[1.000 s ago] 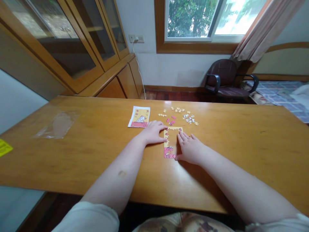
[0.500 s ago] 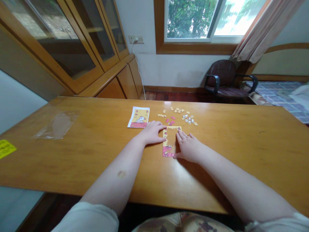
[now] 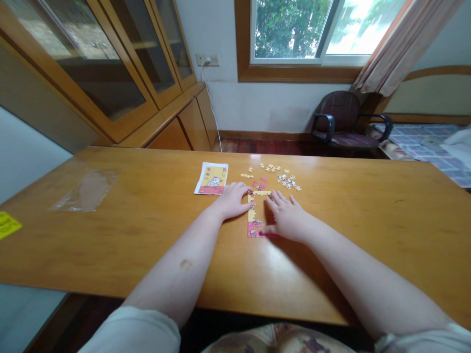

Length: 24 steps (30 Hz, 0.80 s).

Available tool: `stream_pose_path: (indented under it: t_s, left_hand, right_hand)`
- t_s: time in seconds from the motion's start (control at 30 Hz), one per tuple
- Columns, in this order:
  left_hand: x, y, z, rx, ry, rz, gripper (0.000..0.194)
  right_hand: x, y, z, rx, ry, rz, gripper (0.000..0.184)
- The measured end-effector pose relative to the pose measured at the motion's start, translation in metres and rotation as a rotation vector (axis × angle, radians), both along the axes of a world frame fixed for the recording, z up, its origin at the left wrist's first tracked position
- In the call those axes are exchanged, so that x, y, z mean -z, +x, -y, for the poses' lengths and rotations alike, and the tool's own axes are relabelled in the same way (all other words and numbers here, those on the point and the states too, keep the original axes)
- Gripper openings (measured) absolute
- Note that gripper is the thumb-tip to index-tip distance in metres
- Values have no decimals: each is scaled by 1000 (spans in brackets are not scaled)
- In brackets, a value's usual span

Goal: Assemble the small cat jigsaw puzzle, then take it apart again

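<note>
A partly joined jigsaw puzzle frame [image 3: 251, 215], yellow above and pink along the bottom, lies flat on the table. My left hand [image 3: 234, 200] rests at its left edge, thumb and fingers apart, fingertips by the upper left corner. Over the right side lies my right hand [image 3: 287, 215], fingers spread and covering the right border and part of the bottom strip. Just beyond the frame are loose pink pieces [image 3: 260, 186]. White pieces [image 3: 287, 181] form a small heap to the right, and yellow pieces [image 3: 270, 167] are scattered behind.
A reference picture sheet [image 3: 212, 179] lies left of the puzzle. Farther left on the wooden table [image 3: 154, 220] are a clear plastic bag [image 3: 90, 190] and a yellow label [image 3: 9, 224]. A chair [image 3: 338, 117] stands beyond the far edge.
My right hand has shifted slightly up and now covers more of the frame's right side. My left hand has moved up a little along the left edge.
</note>
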<state>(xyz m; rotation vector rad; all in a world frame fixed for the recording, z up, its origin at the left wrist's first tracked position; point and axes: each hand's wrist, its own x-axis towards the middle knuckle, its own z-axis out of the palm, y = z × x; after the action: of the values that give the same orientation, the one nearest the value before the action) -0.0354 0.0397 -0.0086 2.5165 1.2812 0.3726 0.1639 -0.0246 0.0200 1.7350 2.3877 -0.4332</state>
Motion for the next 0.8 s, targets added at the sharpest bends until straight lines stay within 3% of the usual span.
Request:
stream_pose_path:
  t_s: [0.1, 0.17, 0.3, 0.43, 0.8]
  left_hand:
    - [4, 7, 2, -75, 42, 3, 35]
    - [6, 10, 3, -71, 65, -6, 41]
    - [7, 13, 5, -52, 67, -27, 52]
    - [9, 13, 4, -54, 37, -42, 57]
    - [9, 13, 2, -64, -10, 8, 53]
  right_hand:
    - [14, 8, -17, 43, 234, -108, 70]
    - [25, 14, -29, 23, 332, -132, 61]
    - [42, 22, -45, 13, 339, -157, 54]
    - [47, 22, -47, 9, 327, -147, 49]
    - [49, 38, -56, 267, 425, -277, 33]
